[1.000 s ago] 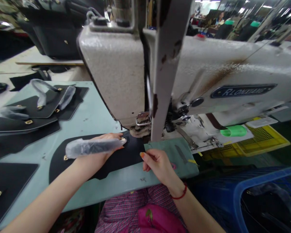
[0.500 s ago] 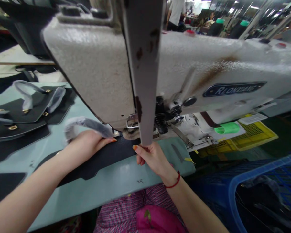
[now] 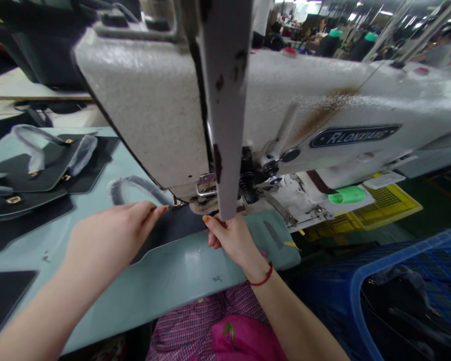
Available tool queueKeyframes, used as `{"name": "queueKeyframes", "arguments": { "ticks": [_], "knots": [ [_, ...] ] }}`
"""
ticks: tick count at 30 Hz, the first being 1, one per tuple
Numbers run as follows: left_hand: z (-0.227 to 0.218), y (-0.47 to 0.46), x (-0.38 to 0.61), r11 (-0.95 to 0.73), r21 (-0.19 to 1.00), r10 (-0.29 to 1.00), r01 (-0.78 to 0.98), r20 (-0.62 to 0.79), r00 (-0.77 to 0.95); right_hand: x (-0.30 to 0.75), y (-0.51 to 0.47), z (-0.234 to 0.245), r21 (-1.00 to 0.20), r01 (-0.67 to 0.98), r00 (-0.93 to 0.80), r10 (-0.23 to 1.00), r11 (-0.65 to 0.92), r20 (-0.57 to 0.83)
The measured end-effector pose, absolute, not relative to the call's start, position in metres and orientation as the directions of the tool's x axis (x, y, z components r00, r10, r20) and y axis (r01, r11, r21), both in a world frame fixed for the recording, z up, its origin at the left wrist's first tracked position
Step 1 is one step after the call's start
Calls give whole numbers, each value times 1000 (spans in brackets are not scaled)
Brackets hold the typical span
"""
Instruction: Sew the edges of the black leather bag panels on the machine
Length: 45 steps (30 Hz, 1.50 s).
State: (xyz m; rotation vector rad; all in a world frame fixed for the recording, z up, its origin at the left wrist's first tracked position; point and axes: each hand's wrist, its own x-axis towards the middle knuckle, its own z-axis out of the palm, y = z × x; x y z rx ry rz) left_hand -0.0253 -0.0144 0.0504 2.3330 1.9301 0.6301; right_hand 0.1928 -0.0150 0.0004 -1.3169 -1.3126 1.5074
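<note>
A black bag panel lies on the pale green table under the head of a white sewing machine. Its handle, wrapped in clear plastic, arches up with a metal fitting by the needle area. My left hand is over the panel's left part, thumb and fingertips pinched close to the fitting; what is between them, if anything, is hidden. At the panel's right end, just below the upright grey bar, my right hand is closed with thumb against curled fingers on the panel's edge.
More black panels with plastic-wrapped handles lie at the left of the table. A blue basket with black pieces stands at the lower right. Beyond the machine bed are a green cylinder and a yellow crate.
My left hand has lifted from lying flat along the panel into a pinch near the handle fitting. The right hand stays at the panel's right end; the view has shifted slightly.
</note>
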Motion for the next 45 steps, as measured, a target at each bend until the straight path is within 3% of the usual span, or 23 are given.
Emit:
{"name": "queueKeyframes", "arguments": {
  "ticks": [1, 3, 4, 5, 7, 8, 11, 16, 21, 23, 26, 29, 35, 39, 45],
  "knots": [
    [46, -32, -17, -215, 329, 951, 919, 284, 121, 193, -15, 1, -972, 100, -205, 951, -214, -230],
    [28, -64, 5, -227, 674, 974, 703, 146, 174, 194, -16, 2, -973, 105, -203, 953, -207, -224],
    [16, -75, 17, -107, 842, 983, 528, 9, 185, 195, -17, 2, -975, 104, -205, 955, -196, -214],
    [2, -82, 29, 68, 939, 980, 338, -126, 151, 195, -17, 2, -978, 102, -209, 957, -183, -201],
    [-20, -83, 51, 317, 943, 947, -98, -309, 88, 196, -17, 1, -982, 106, -221, 959, -156, -176],
    [-28, -79, 58, 344, 898, 938, -275, -339, 67, 196, -17, 1, -983, 112, -223, 961, -144, -166],
    [-36, -59, 69, 314, 802, 932, -509, -361, 7, 197, -16, 0, -983, 140, -216, 965, -120, -148],
    [-27, -45, 70, 360, 763, 854, -537, -501, -139, 195, -19, -4, -984, 116, -184, 971, -134, -154],
    [-22, -47, 74, 398, 671, 891, -625, -444, 90, 188, -28, -14, -934, -204, -195, 947, -294, -255],
    [-23, -46, 74, 421, 636, 894, -646, -413, 176, 185, -31, -15, -916, -259, -175, 947, -307, -268],
    [-26, -42, 69, 438, 647, 872, -624, -475, 120, 184, -31, -12, -944, -215, -134, 965, -249, -224],
    [-28, -38, 60, 474, 701, 830, -533, -558, 4, 188, -28, -7, -985, -42, -119, 980, -166, -160],
    [-21, -36, 51, 504, 778, 846, -376, -532, 32, 194, -25, -4, -983, 166, -123, 988, -72, -93],
    [-20, -36, 51, 493, 806, 867, -327, -488, 102, 195, -27, -5, -984, 165, -123, 989, -64, -85],
    [-19, -33, 50, 500, 803, 864, -324, -488, 123, 200, -43, -10, -994, 7, -84, 991, -107, -108]
  ]
}}
